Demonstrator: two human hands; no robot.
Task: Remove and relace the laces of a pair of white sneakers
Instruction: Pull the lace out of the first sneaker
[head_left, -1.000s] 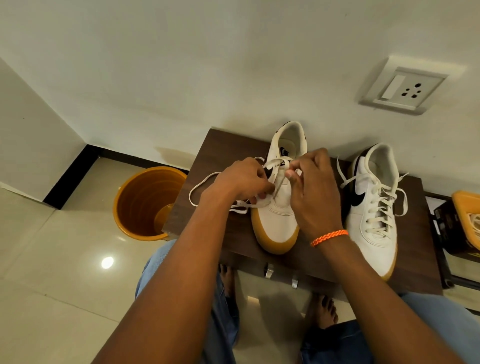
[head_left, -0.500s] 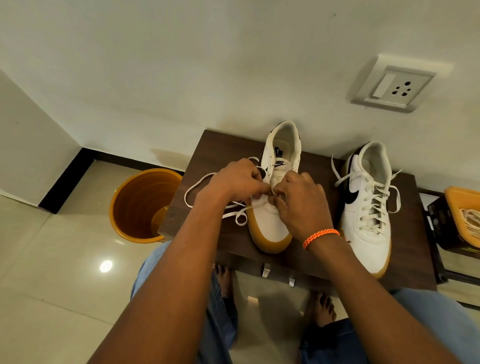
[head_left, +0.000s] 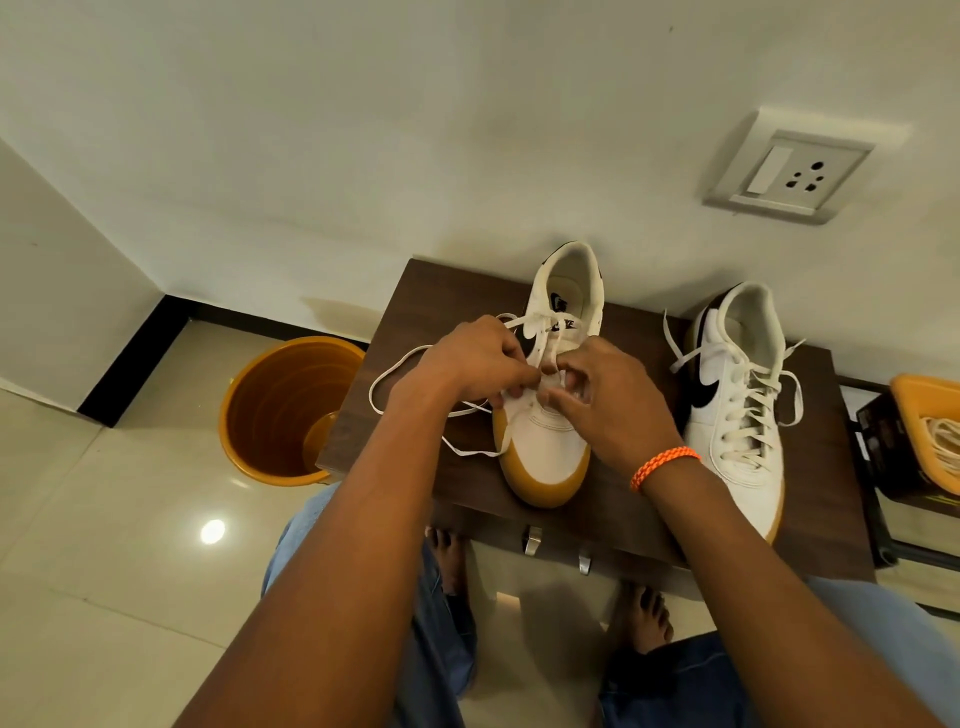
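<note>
Left hand (head_left: 475, 358) and right hand (head_left: 597, 397) together over the front of the left shoe (head_left: 545, 431), fingers curled. Left fingers pinching the white lace (head_left: 395, 366) just above the toe area; right fingertips pinching at the same spot by the lowest eyelets, lace end there partly hidden. Loose lace looping out to the left across the wooden stool (head_left: 623, 499), a second strand trailing down beside the tan sole. Left shoe toe toward the person, heel toward the wall (head_left: 415, 130), mostly unlaced, tongue showing. Right shoe (head_left: 737, 405) just beside it on the same stool, not touching, fully laced, ends hanging loose at both sides. Orange braided wristband (head_left: 665, 465) on the right wrist. Orange bucket (head_left: 283, 410) on the tiled floor left of the stool. Socket plate (head_left: 789, 166) on the wall above the right shoe. Orange tray (head_left: 924, 415) with coiled cord at far right edge. Bare feet and blue jeans below the stool.
</note>
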